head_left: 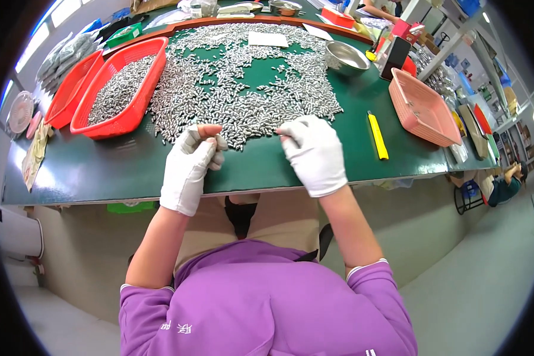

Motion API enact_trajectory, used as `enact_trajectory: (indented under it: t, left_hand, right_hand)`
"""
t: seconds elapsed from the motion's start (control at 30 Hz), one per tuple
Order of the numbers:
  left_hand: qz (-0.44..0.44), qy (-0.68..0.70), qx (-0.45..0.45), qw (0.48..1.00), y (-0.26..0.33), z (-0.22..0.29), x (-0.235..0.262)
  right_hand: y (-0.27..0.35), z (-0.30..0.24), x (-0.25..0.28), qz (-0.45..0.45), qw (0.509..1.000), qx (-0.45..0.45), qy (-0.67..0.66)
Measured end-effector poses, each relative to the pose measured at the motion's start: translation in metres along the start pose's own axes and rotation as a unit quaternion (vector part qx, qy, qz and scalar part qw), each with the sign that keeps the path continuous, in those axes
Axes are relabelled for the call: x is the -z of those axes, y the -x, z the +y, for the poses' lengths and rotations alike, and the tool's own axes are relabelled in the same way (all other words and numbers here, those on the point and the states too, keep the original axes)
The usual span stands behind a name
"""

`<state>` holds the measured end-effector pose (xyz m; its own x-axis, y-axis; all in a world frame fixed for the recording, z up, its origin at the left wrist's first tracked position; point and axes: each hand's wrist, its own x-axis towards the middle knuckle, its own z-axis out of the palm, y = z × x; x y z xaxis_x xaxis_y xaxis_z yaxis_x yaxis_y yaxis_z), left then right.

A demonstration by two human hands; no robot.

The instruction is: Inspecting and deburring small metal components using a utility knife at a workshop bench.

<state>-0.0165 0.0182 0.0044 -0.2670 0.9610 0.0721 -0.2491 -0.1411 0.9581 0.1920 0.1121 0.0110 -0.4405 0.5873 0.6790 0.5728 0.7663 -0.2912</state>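
A wide spread of small silvery metal parts (243,113) covers the green table (124,169) in front of me. My left hand (193,157), in a white glove with some bare fingertips, is above the near edge of the spread. Its thumb and fingers are curled together, and anything between them is too small to name. My right hand (314,151), also white-gloved, hovers at the spread's near right edge. Its fingers bend inward in a pinch, and whatever they hold is hidden. A gap separates the two hands.
Left of the spread, a red basket (154,74) holds more metal parts, beside another red basket (59,113). To the right are a metal bowl (345,58), a yellow cutter (378,136), a pink basket (421,121) and a dark phone-like slab (396,57). White paper (268,39) lies on the parts.
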Motion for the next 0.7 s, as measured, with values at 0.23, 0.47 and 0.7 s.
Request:
enact_trajectory:
  t: [0.23, 0.47, 0.7]
  left_hand:
    - [-0.009, -0.046, 0.002, 0.999, 0.005, 0.002, -0.007]
    - [-0.002, -0.067, 0.015, 0.998, 0.006, 0.005, -0.012]
    - [-0.004, -0.064, 0.014, 0.998, 0.004, 0.004, -0.013]
  right_hand:
    - [-0.006, -0.011, -0.016, -0.063, 0.996, -0.033, 0.055]
    - [-0.005, -0.004, -0.019, -0.085, 0.995, -0.048, 0.027]
    - [-0.003, -0.002, -0.020, -0.072, 0.997, -0.028, 0.003]
